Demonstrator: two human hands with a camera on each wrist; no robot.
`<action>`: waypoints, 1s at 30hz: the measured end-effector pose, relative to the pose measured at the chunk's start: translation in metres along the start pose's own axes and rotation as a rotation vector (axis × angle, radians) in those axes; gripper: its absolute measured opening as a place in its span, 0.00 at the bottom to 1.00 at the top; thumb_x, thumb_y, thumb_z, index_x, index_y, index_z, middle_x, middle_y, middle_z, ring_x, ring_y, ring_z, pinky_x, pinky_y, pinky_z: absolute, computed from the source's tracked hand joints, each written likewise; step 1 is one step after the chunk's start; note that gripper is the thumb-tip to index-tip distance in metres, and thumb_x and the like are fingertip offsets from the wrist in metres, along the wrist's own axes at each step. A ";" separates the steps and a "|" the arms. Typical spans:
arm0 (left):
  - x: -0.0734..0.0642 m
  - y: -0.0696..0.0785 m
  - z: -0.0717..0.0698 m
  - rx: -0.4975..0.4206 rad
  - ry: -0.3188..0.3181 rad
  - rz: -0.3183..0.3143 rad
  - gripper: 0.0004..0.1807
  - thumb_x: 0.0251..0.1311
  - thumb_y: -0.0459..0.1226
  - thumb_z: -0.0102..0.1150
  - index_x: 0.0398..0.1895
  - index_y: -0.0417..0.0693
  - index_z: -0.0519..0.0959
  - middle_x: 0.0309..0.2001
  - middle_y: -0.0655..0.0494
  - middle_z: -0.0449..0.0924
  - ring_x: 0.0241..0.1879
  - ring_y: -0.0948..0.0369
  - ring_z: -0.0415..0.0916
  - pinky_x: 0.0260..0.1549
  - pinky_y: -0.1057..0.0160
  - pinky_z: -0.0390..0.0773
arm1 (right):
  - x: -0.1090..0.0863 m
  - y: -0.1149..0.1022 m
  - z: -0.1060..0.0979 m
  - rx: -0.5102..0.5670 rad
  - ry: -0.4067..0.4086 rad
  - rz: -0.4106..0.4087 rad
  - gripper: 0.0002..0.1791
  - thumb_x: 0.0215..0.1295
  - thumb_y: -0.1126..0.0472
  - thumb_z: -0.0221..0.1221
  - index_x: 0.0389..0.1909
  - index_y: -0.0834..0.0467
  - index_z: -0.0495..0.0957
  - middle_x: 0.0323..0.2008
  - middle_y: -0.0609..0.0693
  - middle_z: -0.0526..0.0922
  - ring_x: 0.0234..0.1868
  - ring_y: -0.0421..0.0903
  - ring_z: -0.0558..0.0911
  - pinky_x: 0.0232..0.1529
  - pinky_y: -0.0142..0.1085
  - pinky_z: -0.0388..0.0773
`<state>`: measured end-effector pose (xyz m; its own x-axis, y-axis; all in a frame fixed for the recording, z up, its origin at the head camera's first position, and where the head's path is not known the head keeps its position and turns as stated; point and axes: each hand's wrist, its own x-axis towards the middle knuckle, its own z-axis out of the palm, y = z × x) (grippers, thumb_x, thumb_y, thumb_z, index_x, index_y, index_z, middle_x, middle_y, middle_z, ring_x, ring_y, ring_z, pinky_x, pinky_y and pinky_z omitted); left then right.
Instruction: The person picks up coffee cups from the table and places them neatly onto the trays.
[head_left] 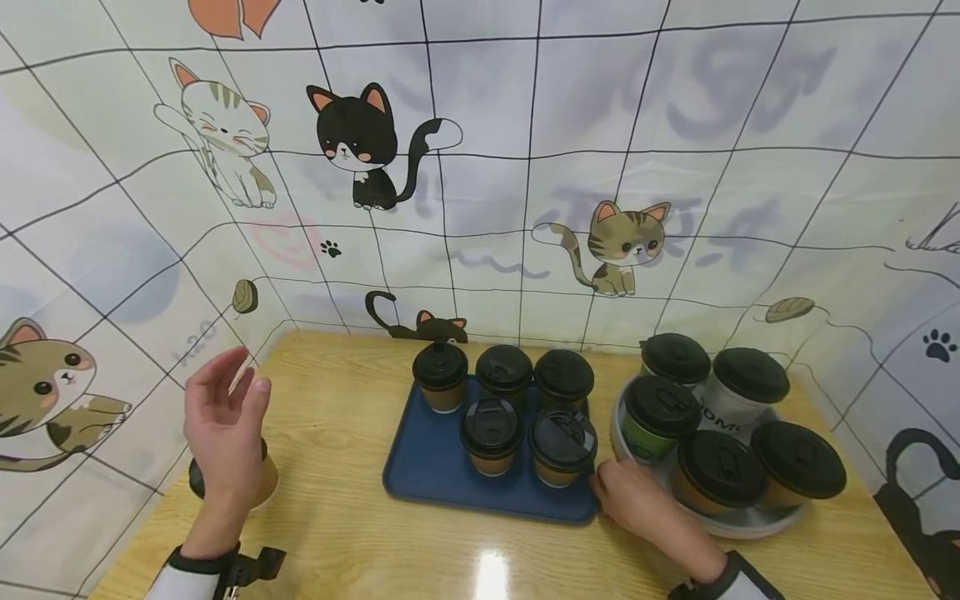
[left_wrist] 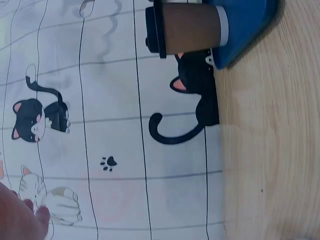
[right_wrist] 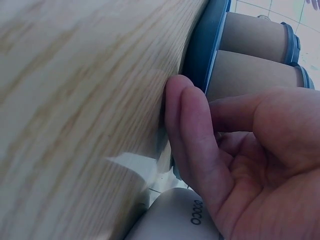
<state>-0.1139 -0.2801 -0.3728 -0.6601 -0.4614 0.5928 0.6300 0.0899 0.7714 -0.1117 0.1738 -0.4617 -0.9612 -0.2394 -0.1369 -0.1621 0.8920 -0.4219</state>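
Note:
A blue rectangular tray (head_left: 420, 467) lies on the table, carrying several brown paper cups with black lids, such as this front one (head_left: 491, 433). At its front right corner my right hand (head_left: 633, 500) grips the tray edge; in the right wrist view the thumb lies over the rim and the fingers (right_wrist: 197, 120) curl below. My left hand (head_left: 228, 425) is raised at the left, fingers loosely bent and holding nothing. Behind it, partly hidden, stands another lidded brown cup (head_left: 268, 479).
Right of the tray, a round grey tray (head_left: 750, 527) holds several larger lidded cups, among them a green one (head_left: 651, 437) and a white one (head_left: 731, 400). A cloth with cat drawings (head_left: 487, 192) hangs behind the wooden table (head_left: 337, 533).

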 end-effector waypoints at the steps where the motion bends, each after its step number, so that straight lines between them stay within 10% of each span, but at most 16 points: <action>1: 0.001 0.001 -0.004 0.031 0.031 -0.007 0.23 0.66 0.23 0.59 0.64 0.33 0.72 0.62 0.44 0.73 0.68 0.52 0.69 0.68 0.63 0.68 | 0.000 0.000 0.000 -0.001 0.001 0.000 0.22 0.75 0.66 0.57 0.16 0.54 0.73 0.12 0.44 0.71 0.13 0.41 0.71 0.20 0.37 0.69; 7: 0.001 -0.004 -0.033 0.254 0.228 -0.053 0.23 0.65 0.26 0.61 0.63 0.37 0.75 0.60 0.53 0.75 0.65 0.54 0.70 0.67 0.68 0.66 | 0.000 -0.004 0.000 -0.025 0.008 -0.004 0.22 0.74 0.66 0.57 0.16 0.53 0.73 0.11 0.43 0.71 0.14 0.41 0.71 0.21 0.37 0.70; 18: -0.009 -0.009 -0.066 0.208 0.508 -0.350 0.30 0.66 0.31 0.65 0.70 0.51 0.68 0.67 0.62 0.64 0.72 0.64 0.55 0.72 0.74 0.49 | -0.003 -0.002 0.002 -0.048 0.025 -0.013 0.23 0.74 0.67 0.58 0.15 0.53 0.72 0.11 0.43 0.71 0.15 0.41 0.71 0.22 0.38 0.71; 30: -0.052 -0.030 -0.076 0.312 0.437 -0.706 0.59 0.65 0.49 0.69 0.84 0.65 0.33 0.83 0.63 0.33 0.81 0.66 0.26 0.77 0.61 0.43 | -0.003 -0.003 0.004 -0.015 0.009 0.005 0.23 0.75 0.66 0.57 0.15 0.54 0.72 0.11 0.43 0.71 0.14 0.41 0.71 0.21 0.37 0.70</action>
<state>-0.0670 -0.3253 -0.4441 -0.5972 -0.7902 -0.1373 -0.0475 -0.1360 0.9896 -0.1074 0.1709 -0.4634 -0.9640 -0.2313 -0.1314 -0.1601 0.8990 -0.4077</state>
